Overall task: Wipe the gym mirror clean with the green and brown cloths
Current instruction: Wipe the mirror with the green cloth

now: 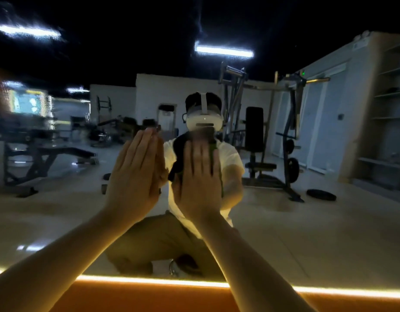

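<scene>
We see our left hand (136,174) flat, fingers straight and close together, pressing the brown cloth (160,158) against the gym mirror (307,226); only the cloth's edge shows past the fingers. Just beside it, not touching, our right hand (199,179) presses flat likewise on the green cloth (217,174). Below our arms a glowing light strip (149,280) runs along the mirror's bottom edge, above an orange ledge (149,299). Weight machines (289,131) show in the reflection.
</scene>
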